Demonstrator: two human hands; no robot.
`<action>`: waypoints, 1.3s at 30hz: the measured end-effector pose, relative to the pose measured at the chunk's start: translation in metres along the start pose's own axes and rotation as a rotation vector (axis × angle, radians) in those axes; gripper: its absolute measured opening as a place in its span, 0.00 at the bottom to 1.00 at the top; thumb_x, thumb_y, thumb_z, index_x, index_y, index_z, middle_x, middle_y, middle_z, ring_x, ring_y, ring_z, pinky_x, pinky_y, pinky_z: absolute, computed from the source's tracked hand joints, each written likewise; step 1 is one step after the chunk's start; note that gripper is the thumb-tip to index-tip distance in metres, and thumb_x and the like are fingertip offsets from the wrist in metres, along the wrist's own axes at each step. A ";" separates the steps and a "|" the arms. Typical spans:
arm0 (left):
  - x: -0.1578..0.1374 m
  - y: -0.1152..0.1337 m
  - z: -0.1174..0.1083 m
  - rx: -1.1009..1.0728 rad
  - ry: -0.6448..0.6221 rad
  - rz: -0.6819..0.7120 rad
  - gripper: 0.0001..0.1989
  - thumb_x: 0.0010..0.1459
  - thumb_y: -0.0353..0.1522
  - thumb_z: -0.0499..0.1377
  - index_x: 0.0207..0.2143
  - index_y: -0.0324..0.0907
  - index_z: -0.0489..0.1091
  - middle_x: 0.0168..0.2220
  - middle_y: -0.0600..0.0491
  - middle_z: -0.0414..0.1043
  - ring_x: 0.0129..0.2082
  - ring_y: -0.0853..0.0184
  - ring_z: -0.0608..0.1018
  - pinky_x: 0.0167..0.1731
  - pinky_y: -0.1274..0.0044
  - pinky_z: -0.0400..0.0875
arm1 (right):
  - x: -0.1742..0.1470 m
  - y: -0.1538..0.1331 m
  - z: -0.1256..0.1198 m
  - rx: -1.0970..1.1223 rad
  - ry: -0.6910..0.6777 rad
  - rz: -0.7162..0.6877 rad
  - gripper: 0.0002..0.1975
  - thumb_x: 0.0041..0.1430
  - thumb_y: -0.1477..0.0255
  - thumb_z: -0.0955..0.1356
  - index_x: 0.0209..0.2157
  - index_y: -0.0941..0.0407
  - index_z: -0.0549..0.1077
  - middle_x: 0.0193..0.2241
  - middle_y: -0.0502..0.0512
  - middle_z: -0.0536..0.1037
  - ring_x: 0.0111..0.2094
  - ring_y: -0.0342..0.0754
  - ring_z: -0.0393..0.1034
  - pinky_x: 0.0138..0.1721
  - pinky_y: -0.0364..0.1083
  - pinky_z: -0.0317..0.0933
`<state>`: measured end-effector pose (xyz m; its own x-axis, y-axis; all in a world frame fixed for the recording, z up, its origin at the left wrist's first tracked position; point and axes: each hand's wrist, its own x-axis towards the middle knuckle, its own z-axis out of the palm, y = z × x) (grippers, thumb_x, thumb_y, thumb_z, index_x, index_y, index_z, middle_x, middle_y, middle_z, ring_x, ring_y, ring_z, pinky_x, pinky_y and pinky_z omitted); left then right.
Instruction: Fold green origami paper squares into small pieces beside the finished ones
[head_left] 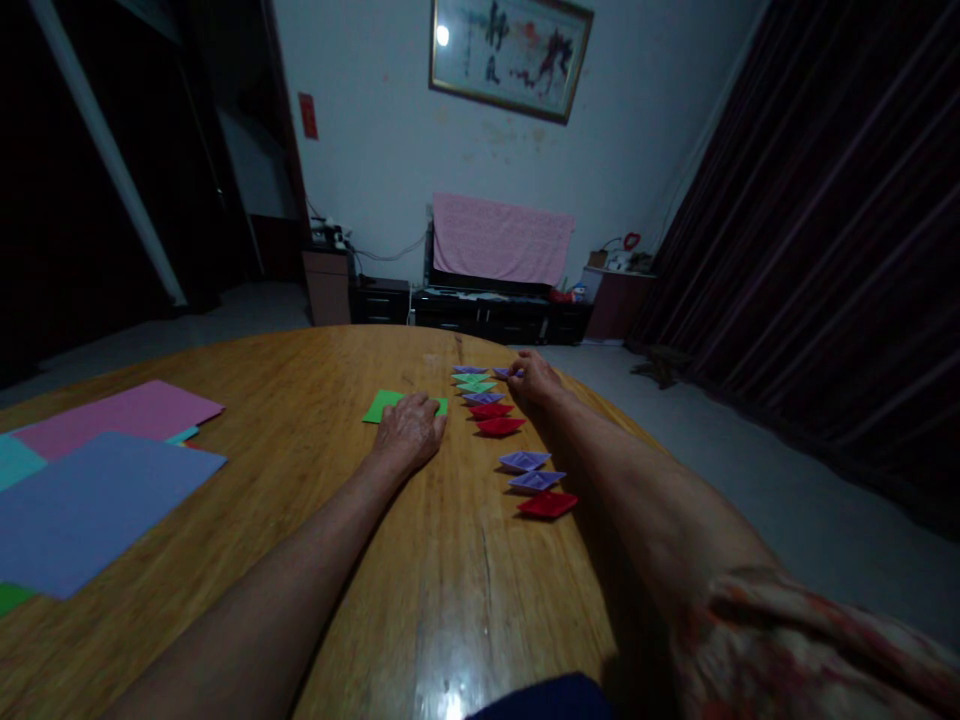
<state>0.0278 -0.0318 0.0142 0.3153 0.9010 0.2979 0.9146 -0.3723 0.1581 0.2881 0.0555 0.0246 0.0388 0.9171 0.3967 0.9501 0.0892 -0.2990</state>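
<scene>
My left hand (411, 432) rests on a bright green square of paper (381, 404), its fingers lying over the sheet. Farther out to the right, my right hand (537, 378) pinches the end of a purple paper boat (504, 373) at the table surface. Left of that boat runs a row of folded paper boats, among them a mint green boat (474, 384), a purple boat (484, 399) and a red boat (501, 428). Closer to me is a second group: a purple boat (525, 461), another purple boat and a red boat (548, 505).
Large coloured sheets lie at the left of the round wooden table (442, 560), including a blue-purple sheet (112, 505) and a pink sheet (127, 418). Beyond the table's far edge stands a low dark cabinet (480, 315); a pink cloth (501, 238) hangs above it.
</scene>
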 end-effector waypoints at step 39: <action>0.000 -0.001 -0.001 -0.011 0.001 -0.001 0.15 0.64 0.37 0.49 0.44 0.42 0.72 0.52 0.46 0.71 0.54 0.57 0.71 0.49 0.66 0.65 | 0.000 -0.012 -0.010 -0.090 -0.106 0.081 0.10 0.60 0.69 0.67 0.39 0.53 0.80 0.41 0.56 0.79 0.42 0.49 0.71 0.41 0.43 0.62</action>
<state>0.0272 -0.0314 0.0151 0.3145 0.9011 0.2987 0.9118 -0.3742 0.1689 0.2794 0.0512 0.0368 0.0880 0.9562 0.2790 0.9693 -0.0176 -0.2453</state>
